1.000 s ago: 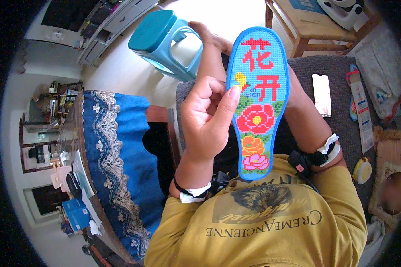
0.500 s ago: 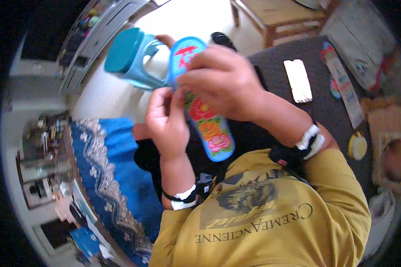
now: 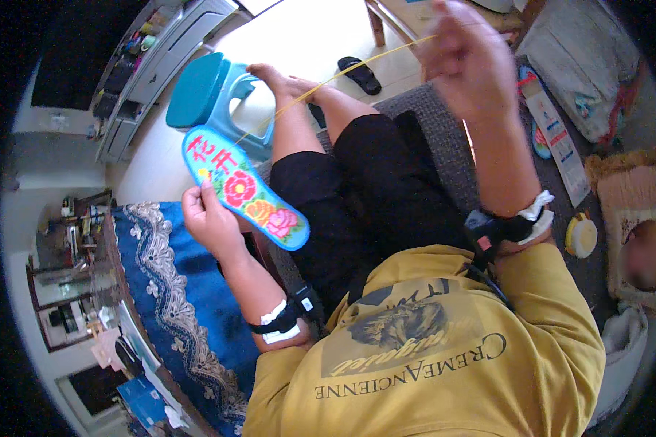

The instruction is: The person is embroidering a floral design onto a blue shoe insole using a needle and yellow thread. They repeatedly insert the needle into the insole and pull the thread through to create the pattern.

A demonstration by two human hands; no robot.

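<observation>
At left, a flowered insole [image 3: 249,197] is being pinched between the left hand's [image 3: 213,222] thumb and fingers. Yellow thread [image 3: 340,74] is being stretched from it toward the blurred right hand [image 3: 474,65], far right, whose grip cannot be told. Most patterning is seemingly being shown filled; any remaining stitching cannot be judged.

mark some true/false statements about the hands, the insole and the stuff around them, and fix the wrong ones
1. The left hand holds the flowered insole. True.
2. The thread running from the insole toward the right hand is black. False: it is yellow.
3. The right hand is lower in the picture than the left. False: it is raised well above it.
4. A black slipper lies on the floor. True.
5. The stool has a red seat. False: its seat is teal.
</observation>
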